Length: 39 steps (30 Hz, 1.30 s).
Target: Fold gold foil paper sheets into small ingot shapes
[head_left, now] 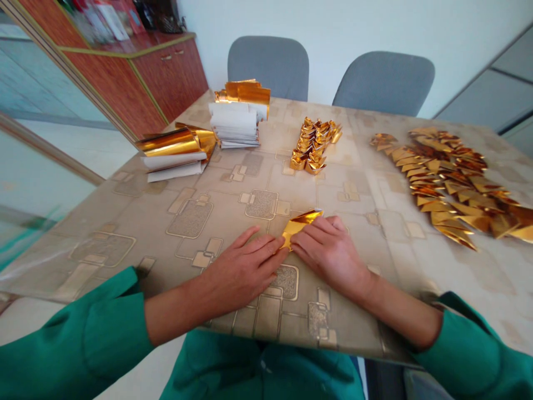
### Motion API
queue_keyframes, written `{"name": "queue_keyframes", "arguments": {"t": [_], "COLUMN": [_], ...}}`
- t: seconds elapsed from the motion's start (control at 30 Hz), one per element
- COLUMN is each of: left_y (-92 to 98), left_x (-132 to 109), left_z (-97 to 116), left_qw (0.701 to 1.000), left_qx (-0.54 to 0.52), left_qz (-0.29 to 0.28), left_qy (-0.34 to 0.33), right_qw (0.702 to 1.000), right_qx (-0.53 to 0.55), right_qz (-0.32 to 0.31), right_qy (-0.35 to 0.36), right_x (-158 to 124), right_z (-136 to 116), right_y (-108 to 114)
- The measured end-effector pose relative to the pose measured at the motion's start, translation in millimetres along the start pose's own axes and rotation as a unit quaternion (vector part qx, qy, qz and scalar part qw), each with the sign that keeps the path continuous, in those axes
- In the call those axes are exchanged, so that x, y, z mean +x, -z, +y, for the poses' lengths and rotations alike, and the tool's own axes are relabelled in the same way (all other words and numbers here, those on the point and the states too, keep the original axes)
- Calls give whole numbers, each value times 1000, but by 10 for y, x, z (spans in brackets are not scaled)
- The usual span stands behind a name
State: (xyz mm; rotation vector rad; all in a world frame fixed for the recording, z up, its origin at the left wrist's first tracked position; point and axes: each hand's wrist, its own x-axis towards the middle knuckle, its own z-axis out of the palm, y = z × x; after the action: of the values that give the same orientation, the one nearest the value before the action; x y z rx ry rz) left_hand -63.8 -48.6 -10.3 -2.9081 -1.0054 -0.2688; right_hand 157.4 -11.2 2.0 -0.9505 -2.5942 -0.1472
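Note:
A small sheet of gold foil paper (300, 221) lies partly folded on the patterned table (187, 222) right in front of me. My left hand (244, 266) rests flat with its fingers stretched out, the fingertips pressing the paper's near left corner. My right hand (328, 247) lies over the paper's right side, its fingers curled down and pressing on the fold. Both arms wear green sleeves.
Folded gold ingots (313, 143) sit in a pile at mid-table. Rows of folded gold triangles (449, 180) spread along the right. Stacks of gold and white sheets (239, 114) and another stack (177, 150) lie at the far left. Two grey chairs (268, 64) stand behind.

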Motion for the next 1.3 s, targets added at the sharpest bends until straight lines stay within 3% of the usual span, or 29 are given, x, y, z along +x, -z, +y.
{"name": "queue_keyframes", "arguments": {"t": [0.23, 0.47, 0.77, 1.03, 1.3], "left_y": [21, 60, 188, 200, 54], "left_x": [10, -11, -218, 120, 183], "left_z": [-7, -83, -137, 52, 103], "left_qw": [1000, 1000, 999, 995, 999], "left_qx": [0, 9, 26, 17, 23], "left_qz": [2, -12, 13, 95, 36], "left_qy": [4, -12, -26, 26, -6], "right_qw": [999, 1000, 999, 999, 999], "right_qx": [-21, -16, 4, 10, 14], "right_qz": [-31, -11, -45, -37, -33], "right_qy": [9, -20, -13, -21, -27], "right_x": [-290, -310, -306, -288, -331], "right_z": [-118, -95, -100, -116, -99], "right_y": [101, 122, 132, 148, 128]}}
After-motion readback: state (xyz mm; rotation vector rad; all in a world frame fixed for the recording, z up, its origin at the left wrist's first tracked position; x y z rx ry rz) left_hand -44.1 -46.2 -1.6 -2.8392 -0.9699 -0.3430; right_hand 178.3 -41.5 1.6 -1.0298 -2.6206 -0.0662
